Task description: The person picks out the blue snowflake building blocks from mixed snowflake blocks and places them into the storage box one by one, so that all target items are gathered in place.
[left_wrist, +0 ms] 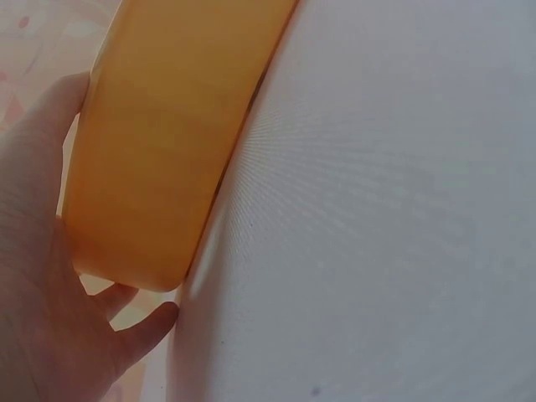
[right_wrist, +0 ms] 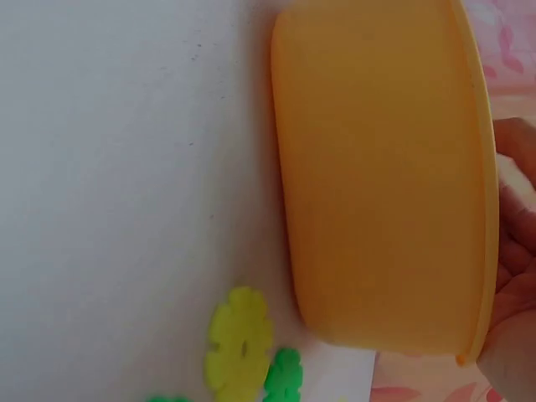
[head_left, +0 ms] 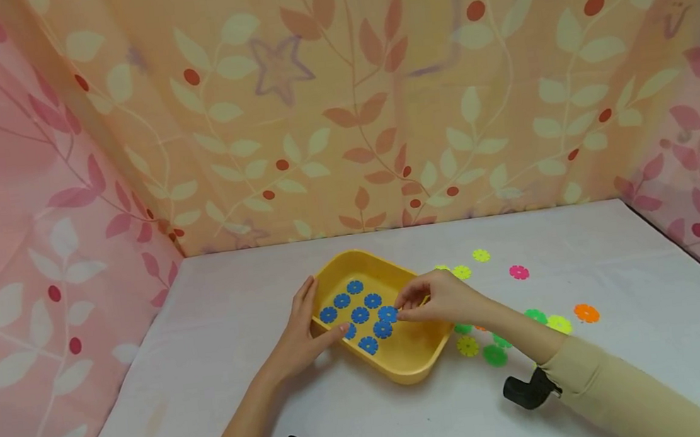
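A yellow plastic basin [head_left: 418, 350] stands slantwise on the table, with several blue flower-shaped discs [head_left: 359, 315] spread over its floor. My left hand [head_left: 299, 345] grips the basin's left side, thumb over the rim and the other fingers along the outer wall; the left wrist view shows the hand [left_wrist: 50, 285] against the wall [left_wrist: 167, 151]. Over the inside of the basin, my right hand [head_left: 444, 299] pinches one blue disc [head_left: 388, 314] between thumb and fingertips. From the right wrist, the basin's side [right_wrist: 377, 184] hides part of this hand [right_wrist: 517, 243].
Loose flower discs lie right of the basin: yellow [head_left: 468, 345], green [head_left: 495, 355], orange [head_left: 587, 313] and pink [head_left: 518, 272]. Some are partly hidden beneath the right forearm. A patterned curtain [head_left: 351, 104] stands behind the white table [head_left: 253, 271].
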Demonstrator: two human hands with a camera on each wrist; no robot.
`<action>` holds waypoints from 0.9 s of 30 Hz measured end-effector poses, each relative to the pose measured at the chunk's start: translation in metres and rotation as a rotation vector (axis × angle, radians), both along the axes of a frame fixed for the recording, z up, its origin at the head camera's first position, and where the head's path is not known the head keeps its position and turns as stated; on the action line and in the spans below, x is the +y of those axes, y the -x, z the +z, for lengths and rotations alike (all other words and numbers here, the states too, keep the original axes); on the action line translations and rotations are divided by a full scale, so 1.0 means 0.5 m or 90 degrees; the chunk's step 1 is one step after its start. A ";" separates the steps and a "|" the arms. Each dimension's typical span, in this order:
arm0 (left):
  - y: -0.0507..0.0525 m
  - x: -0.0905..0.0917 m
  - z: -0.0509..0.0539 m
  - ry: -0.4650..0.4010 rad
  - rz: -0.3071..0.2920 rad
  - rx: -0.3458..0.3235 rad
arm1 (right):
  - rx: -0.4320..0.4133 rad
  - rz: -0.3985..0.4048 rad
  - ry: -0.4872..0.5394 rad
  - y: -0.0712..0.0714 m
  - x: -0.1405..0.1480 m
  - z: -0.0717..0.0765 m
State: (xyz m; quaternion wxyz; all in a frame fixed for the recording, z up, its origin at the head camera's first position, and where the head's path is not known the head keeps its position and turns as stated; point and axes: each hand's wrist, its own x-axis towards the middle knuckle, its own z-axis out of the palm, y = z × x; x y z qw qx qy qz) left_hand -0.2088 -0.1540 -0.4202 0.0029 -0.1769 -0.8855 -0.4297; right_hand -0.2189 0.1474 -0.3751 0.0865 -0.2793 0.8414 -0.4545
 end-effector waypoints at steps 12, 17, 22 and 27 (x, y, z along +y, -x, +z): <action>0.000 0.002 0.001 -0.005 -0.003 -0.002 | 0.030 -0.100 -0.193 0.022 -0.042 -0.007; 0.001 0.001 0.000 -0.008 -0.004 0.000 | 0.060 -0.138 -0.261 0.023 -0.054 -0.013; 0.001 -0.001 -0.002 -0.007 -0.003 0.007 | 0.074 -0.140 -0.287 0.023 -0.062 -0.018; 0.002 0.000 -0.004 -0.004 -0.003 0.010 | 0.068 -0.136 -0.287 0.025 -0.066 -0.021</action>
